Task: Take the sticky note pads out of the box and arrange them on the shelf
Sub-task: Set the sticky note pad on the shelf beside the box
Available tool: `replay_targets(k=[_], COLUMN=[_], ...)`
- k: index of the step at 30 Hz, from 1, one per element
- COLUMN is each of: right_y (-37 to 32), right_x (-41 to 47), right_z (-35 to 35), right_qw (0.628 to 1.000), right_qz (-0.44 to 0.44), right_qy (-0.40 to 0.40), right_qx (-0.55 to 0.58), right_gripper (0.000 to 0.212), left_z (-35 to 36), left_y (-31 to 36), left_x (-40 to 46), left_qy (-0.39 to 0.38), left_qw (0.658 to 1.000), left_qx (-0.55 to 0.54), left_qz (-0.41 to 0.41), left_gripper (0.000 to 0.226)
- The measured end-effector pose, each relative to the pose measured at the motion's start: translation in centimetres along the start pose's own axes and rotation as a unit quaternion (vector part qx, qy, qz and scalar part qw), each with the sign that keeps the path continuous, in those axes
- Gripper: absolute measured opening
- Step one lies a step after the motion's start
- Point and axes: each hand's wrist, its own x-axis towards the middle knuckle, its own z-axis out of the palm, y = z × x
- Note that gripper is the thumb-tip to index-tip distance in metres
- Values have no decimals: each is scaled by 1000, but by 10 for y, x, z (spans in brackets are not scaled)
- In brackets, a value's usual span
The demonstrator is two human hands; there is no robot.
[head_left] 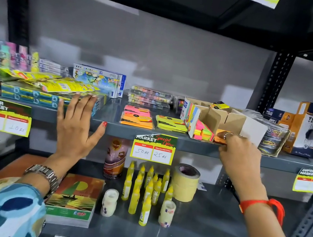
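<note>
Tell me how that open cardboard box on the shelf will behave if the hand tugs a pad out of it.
The cardboard box looks thin-walled and mostly empty, so it is probably light and may slide or tilt toward the shelf edge. Its flaps likely bend easily. The right hand pinches an orange pad; the left hand is free to steady it.

The cardboard box (221, 120) sits on the shelf (109, 125), near its front edge. Inside it, at its left end, sticky note pads (203, 133) stand packed together. Left of the box, two stacks of sticky note pads (138, 116) (171, 123) lie side by side on the shelf. Behind those stacks, left of the box, lie stacked clear cases (148, 96). Right of the box, touching it, is a rubber band packet (273, 139). The right hand (237, 157) is at the box's front; the left hand (77, 124) is well left of it, before the shelf edge.
</note>
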Motion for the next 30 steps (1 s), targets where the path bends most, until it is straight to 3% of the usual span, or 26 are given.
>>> replay_targets(k=[6, 9, 12, 15, 19, 22, 26, 30], right_y=[-1, -10, -30, -60, -114, -146, -167, -172], right_x=[-3, -3, -4, -6, -8, -6, 1, -3], right_z=[-3, -9, -11, -13, -7, 5, 16, 19], right_qw=[987, 965, 924, 888, 880, 899, 946, 951], right_qz=[91, 113, 32, -78, -200, -259, -230, -246], right_qy=[103, 196, 344, 403, 355, 273, 136, 23], right_qx=[88, 132, 164, 207, 245, 224, 183, 184], right_gripper=[12, 17, 26, 23, 24, 29, 35, 27], left_z=[-2, -1, -1, -1, -1, -2, -1, 0], left_y=[-1, -2, -2, -1, -1, -1, -2, -4], left_x=[1, 1, 1, 1, 1, 1, 0, -3], left_qy=[-13, -17, -19, -17, -13, -11, -12, -11], left_qw=[1000, 1000, 1000, 1000, 1000, 1000, 1000, 1000], left_qx=[0, 0, 0, 2, -2, -4, -1, 4], left_qz=[-3, 1, 0, -2, -1, 1, 8, 9], left_gripper=[68, 67, 67, 67, 66, 66, 67, 68])
